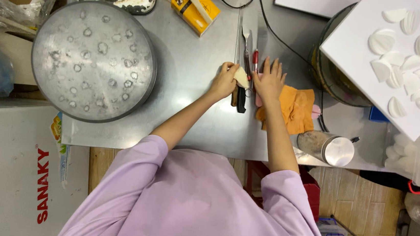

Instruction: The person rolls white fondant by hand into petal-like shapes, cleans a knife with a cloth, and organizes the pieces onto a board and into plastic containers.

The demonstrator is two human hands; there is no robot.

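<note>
My left hand (pixel 224 81) is closed around a small pale piece of dough (pixel 241 77) on the steel table (pixel 189 116). Beside it my right hand (pixel 269 80) lies flat with fingers spread, next to the dough. Between the hands lie a knife with a dark handle (pixel 241 98), scissors (pixel 247 60) and a red pen (pixel 255 61). An orange cloth (pixel 295 110) lies under and right of my right wrist.
A big round metal lid (pixel 94 60) covers the table's left. Yellow boxes (pixel 195 6) lie at the back. A white board (pixel 360 50) with several folded white dough pieces (pixel 410 65) rests over a pot at right. A metal cup (pixel 328 147) lies on its side near the front edge.
</note>
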